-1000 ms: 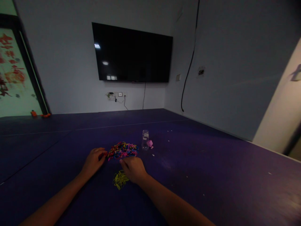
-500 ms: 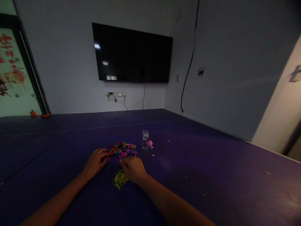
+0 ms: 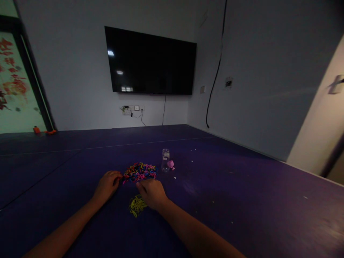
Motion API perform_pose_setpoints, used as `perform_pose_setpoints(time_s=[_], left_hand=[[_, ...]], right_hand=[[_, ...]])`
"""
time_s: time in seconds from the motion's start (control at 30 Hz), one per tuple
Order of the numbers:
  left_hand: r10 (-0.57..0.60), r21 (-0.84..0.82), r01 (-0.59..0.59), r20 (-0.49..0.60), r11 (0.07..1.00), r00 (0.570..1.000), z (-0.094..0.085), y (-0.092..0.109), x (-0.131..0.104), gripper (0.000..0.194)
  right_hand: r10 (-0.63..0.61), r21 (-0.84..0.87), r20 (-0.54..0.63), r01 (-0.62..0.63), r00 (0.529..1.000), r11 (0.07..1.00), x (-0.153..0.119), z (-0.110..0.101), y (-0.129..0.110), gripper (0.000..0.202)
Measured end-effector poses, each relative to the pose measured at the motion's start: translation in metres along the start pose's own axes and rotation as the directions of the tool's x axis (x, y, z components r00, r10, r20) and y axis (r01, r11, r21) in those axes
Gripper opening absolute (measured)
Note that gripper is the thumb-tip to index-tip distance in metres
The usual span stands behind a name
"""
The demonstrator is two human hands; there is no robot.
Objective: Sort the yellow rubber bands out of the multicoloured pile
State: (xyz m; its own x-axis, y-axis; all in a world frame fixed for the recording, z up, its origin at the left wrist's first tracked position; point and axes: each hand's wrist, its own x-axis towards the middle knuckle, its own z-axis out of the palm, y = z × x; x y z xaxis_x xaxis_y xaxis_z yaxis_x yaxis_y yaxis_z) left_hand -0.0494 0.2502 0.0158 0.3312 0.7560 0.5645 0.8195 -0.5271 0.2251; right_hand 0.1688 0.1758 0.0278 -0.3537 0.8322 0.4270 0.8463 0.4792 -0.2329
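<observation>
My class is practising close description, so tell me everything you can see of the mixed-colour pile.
The mixed-colour pile is a low tangle of thin, rubbery-looking loops in red, pink, blue and yellow. It lies loose on the purple surface, left of the clear bottle. The left hand is at its left edge, the right hand at its near side; contact is unclear.

Bottle [image 3: 165, 157] obstructs right of colorful pile [image 3: 140, 171]; room behind pile.
</observation>
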Motion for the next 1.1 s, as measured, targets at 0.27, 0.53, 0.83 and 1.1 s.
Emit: perform_pose_setpoints(time_s=[0.27, 0.53, 0.83, 1.1], left_hand=[[-0.047, -0.019, 0.047, 0.008, 0.999, 0.999, 0.0012, -0.0024, 0.0006, 0.021], [-0.064, 0.008, 0.064, 0.047, 0.998, 0.997, -0.0034, 0.0038, 0.0007, 0.02], [-0.06, 0.011, 0.06, 0.016, 0.998, 0.998, 0.0021, -0.0018, -0.0009, 0.024], [-0.064, 0.003, 0.064, -0.005, 0.998, 0.998, -0.0025, 0.0025, -0.0001, 0.018]], right_hand=[[0.002, 0.0, 0.018, -0.002, 1.0, 1.0, 0.0019, -0.0013, 0.0, 0.038], [0.007, 0.006, 0.029, -0.007, 1.0, 1.0, 0.002, -0.0041, -0.0012, 0.038], [0.007, 0.018, 0.031, -0.007, 1.0, 1.0, 0.0008, -0.0045, -0.0017, 0.037], [0.01, 0.016, 0.042, -0.011, 0.999, 1.0, 0.0018, -0.0042, -0.001, 0.038]])
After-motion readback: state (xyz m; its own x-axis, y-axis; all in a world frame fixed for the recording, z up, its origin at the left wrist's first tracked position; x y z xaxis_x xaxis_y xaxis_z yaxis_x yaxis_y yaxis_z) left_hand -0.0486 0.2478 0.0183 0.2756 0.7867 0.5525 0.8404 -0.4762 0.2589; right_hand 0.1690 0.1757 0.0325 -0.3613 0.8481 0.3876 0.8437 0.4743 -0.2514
